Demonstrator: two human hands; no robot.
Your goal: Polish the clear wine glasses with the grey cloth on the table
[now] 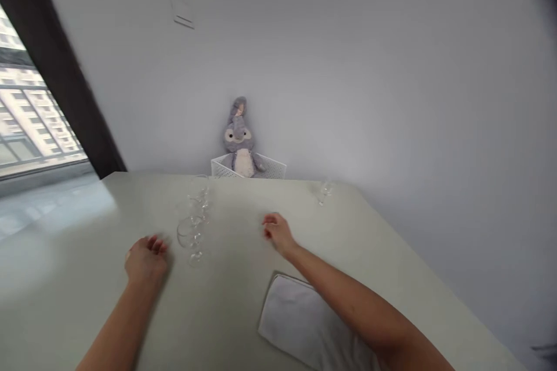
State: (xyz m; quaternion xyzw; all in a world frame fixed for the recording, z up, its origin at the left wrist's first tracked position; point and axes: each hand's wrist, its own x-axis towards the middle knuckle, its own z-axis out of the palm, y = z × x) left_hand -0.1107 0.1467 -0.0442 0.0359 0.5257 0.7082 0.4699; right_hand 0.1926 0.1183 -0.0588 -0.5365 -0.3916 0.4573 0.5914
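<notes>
My left hand (147, 258) is at the left of the pale table, its fingers loosely curled and a little apart, with nothing in them. Just to its right stand several clear stemmed glasses (187, 235) in a row running away from me; their outlines are faint and overlap. My right hand (279, 233) is over the middle of the table, slightly blurred, with thumb and fingers bent, a gap between them and no object visible there. Beneath my right forearm lies a folded light-grey cloth (296, 316), partly covered by the arm.
Another small clear glass (325, 190) is near the table's far right edge. Behind the table (226, 313), a grey plush toy (238, 139) sits in a white perforated basket (274, 169) against the wall. A dark-framed window (65, 69) is at left.
</notes>
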